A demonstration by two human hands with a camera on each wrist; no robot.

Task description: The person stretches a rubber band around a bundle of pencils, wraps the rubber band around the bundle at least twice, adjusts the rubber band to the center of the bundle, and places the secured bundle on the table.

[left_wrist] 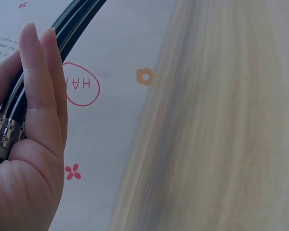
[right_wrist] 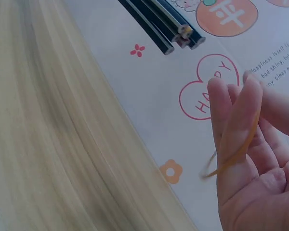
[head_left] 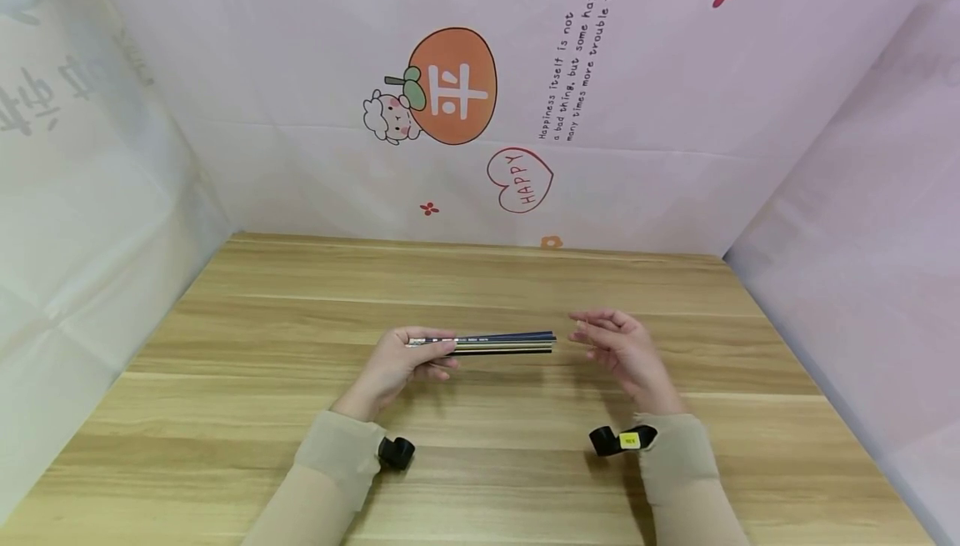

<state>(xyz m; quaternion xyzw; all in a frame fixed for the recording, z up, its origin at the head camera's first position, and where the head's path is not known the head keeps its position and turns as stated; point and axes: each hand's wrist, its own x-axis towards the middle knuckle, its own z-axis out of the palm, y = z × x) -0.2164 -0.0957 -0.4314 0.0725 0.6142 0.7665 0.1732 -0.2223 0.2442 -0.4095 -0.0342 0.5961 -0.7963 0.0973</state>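
Observation:
A small bundle of dark pencils (head_left: 510, 338) lies level above the table, gripped near its left end by my left hand (head_left: 393, 367). In the left wrist view, metal eraser ends (left_wrist: 8, 132) show beside the palm. The pencils' other ends (right_wrist: 183, 36) point toward my right hand (head_left: 622, 358), which is just right of them and not touching them. A thin orange rubber band (right_wrist: 238, 156) runs across the right fingers and loops out past them. The fingers are bent close to the thumb with the band among them; exactly where it is held is partly hidden.
Beneath both hands is a wood-grain table (head_left: 480, 463). A white printed cloth (head_left: 637, 187) hangs along the table's back edge, with more cloth at the left and right sides. Each wrist wears a cuff with a small black camera (head_left: 396, 453).

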